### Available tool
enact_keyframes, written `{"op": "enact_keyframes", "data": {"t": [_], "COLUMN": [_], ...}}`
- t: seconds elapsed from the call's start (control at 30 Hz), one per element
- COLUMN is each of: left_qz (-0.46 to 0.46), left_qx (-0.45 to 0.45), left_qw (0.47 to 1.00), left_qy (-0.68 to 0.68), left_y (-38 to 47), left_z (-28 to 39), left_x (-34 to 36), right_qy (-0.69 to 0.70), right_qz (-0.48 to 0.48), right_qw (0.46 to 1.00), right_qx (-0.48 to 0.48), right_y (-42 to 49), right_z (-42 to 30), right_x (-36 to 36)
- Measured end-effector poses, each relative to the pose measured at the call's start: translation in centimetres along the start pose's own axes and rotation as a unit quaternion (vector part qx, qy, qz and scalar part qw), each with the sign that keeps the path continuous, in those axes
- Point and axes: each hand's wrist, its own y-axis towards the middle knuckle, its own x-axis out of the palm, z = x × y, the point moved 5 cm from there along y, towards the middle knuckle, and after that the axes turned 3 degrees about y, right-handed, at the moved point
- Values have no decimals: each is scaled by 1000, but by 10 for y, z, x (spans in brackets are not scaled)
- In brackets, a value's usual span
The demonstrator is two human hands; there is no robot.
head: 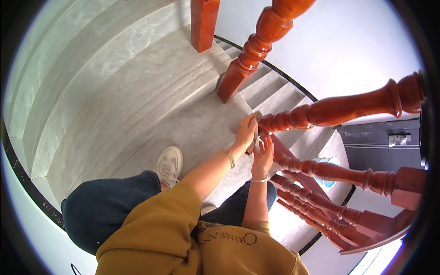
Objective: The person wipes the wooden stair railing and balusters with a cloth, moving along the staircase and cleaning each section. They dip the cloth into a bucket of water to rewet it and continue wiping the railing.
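My left hand [246, 130], with a gold-coloured bracelet at the wrist, grips a brownish cloth [256, 132] at the foot of a glossy red-brown turned wooden baluster [292, 117]. The cloth hangs down between my two hands. Just below and to the right, my right hand [263, 156], with a light bangle, is raised with its fingers apart, close to the cloth and the baluster's foot. Nothing shows in its palm. The baluster's lowest part is partly hidden by the cloth and fingers.
Curved grey stone steps [113, 89] rise at the left. Another baluster [237, 77] and a square wooden post [205, 27] stand ahead. More balusters [340, 173] line the right side, with a light-blue bucket [325, 172] beyond them. Stairs [271, 91] lie beyond the railing. My shoe [170, 165] rests on the stone.
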Motion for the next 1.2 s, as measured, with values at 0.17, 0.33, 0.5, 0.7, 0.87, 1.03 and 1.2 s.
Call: {"op": "enact_keyframes", "data": {"t": [0.17,0.33,0.5,0.7,0.87,1.03,1.2], "left_qz": [-120,-335,-211,12,-192,62,-217], "left_qx": [124,-213,-228,-184,-113,177,-7], "left_qw": [984,908,929,982,959,982,943], "left_qy": [-36,-135,-203,-41,173,38,-253], "left_y": [13,57,40,-39,-67,-12,-4], "left_z": [53,39,2,-27,28,155,182], "left_x": [3,45,32,-9,-3,-32,51], "right_qy": [24,49,75,-58,53,148,158], "right_qz": [75,36,62,10,-7,100,16], "right_qw": [997,998,995,998,998,972,961], "right_qx": [4,20,37,-28,-41,-154,-226], "right_y": [-5,2,8,0,-21,0,47], "right_z": [0,7,16,12,-9,-39,-8], "right_x": [-8,-4,-14,1,-10,-28,25]}}
